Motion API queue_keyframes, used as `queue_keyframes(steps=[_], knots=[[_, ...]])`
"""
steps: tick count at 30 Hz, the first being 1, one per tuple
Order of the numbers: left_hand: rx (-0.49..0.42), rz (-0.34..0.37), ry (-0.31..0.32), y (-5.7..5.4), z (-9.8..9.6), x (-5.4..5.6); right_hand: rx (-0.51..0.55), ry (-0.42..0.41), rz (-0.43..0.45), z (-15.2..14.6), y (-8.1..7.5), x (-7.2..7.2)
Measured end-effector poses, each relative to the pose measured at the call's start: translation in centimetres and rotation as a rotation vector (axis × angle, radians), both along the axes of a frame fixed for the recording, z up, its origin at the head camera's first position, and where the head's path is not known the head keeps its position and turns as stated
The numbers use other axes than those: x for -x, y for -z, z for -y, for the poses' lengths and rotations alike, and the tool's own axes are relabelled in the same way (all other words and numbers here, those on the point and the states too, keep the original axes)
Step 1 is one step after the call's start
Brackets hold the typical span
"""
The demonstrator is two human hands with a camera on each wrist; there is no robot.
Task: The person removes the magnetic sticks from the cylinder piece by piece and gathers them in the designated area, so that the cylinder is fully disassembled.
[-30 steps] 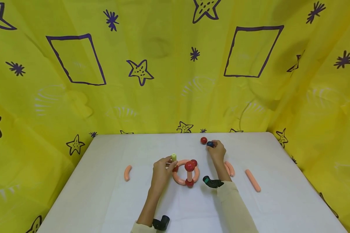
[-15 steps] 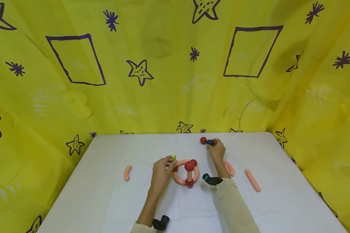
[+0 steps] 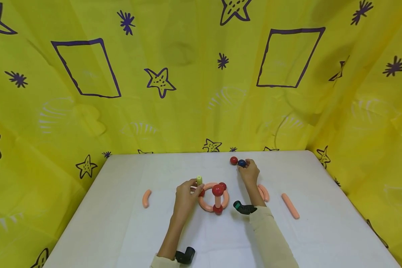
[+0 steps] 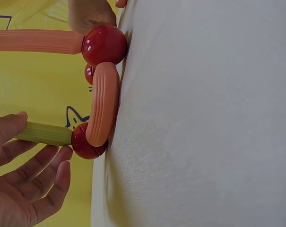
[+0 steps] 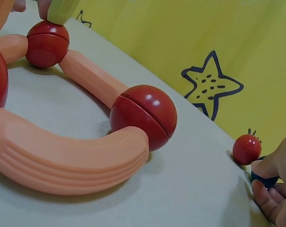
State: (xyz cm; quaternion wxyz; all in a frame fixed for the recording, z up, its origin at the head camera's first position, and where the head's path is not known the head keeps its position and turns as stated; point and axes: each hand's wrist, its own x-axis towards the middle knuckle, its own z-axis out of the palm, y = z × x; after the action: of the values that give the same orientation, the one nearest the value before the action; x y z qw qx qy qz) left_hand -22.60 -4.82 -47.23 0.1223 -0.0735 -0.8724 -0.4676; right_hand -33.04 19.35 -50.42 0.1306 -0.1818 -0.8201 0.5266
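My left hand [image 3: 185, 199] pinches a yellow-green ridged rod [image 4: 48, 134] between thumb and fingers. The rod stands upright on a red ball [image 4: 87, 142] at the left of a ring made of curved salmon-coloured pieces [image 5: 72, 156] joined by red balls. From the ring's near ball [image 3: 217, 209] rises a straight salmon rod [image 3: 217, 201], topped by another red ball [image 3: 217, 190]. Farther back, my right hand [image 3: 249, 175] holds a dark blue ball [image 3: 242, 163] by its fingertips. Close to its left lies a loose red ball [image 3: 233, 160].
One curved salmon piece [image 3: 146, 198] lies on the left of the white table [image 3: 127, 238]. Two more curved pieces [image 3: 263, 192] sit beside my right forearm, with a straight salmon rod [image 3: 290, 206] farther right. A yellow patterned curtain [image 3: 187, 111] encloses the back and sides.
My right hand has shifted the blue ball slightly toward the back of the table. My left hand keeps its grip on the yellow-green rod, and the ring stays in place.
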Motion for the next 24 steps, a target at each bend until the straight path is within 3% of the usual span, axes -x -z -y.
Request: queue_keyframes(steps=[15,24], knots=[[0.032,-0.006,-0.015,-0.4,0.2,-0.4,-0.019,0.01,-0.039,-0.1,-0.6,-1.1],[0.103,-0.001,-0.064,-2.5,0.7,-1.1,-0.028,-0.011,-0.268,0.2,-4.2,-2.6]])
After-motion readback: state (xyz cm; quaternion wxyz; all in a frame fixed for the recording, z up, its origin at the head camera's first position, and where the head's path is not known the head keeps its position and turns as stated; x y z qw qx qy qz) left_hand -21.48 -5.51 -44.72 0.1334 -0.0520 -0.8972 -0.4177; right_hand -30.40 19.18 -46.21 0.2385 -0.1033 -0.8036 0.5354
